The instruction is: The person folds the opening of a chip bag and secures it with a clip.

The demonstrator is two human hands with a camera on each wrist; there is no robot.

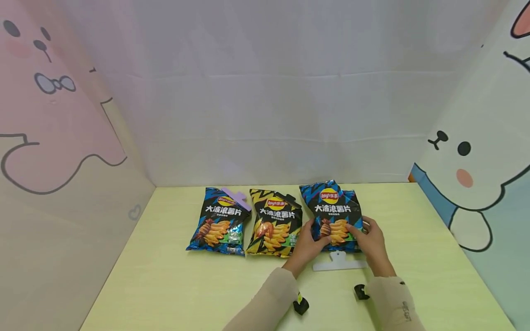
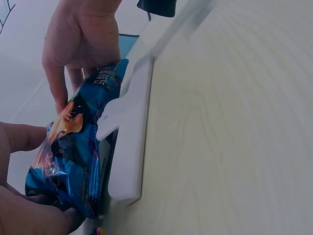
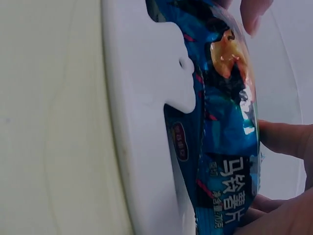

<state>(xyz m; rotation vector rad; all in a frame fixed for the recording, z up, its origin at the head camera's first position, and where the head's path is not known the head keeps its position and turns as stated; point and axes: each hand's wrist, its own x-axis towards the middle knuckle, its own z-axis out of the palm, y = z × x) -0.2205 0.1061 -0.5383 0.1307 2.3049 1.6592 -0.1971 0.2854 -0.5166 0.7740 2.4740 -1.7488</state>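
Both of my hands hold a blue chip bag [image 1: 334, 209] by its lower sides, at the right of the row in the head view. My left hand [image 1: 305, 247] grips its left edge, thumb on the front. The right hand [image 1: 372, 242] has the opposite edge, also with its thumb on the front. The bag's top looks uneven and carries no clip. A white sealing clip [image 1: 340, 264] lies on the table just in front of the bag's bottom edge. In the left wrist view this clip [image 2: 131, 147] stands right beside the bag [image 2: 80, 152].
To the left lie a yellow chip bag [image 1: 273, 225] with a black clip [image 1: 289, 199] at its top corner and another blue chip bag [image 1: 219, 223] with a purple clip [image 1: 238, 198]. The pale table [image 1: 165, 285] ends at a white curtain [image 1: 265, 138] behind the bags.
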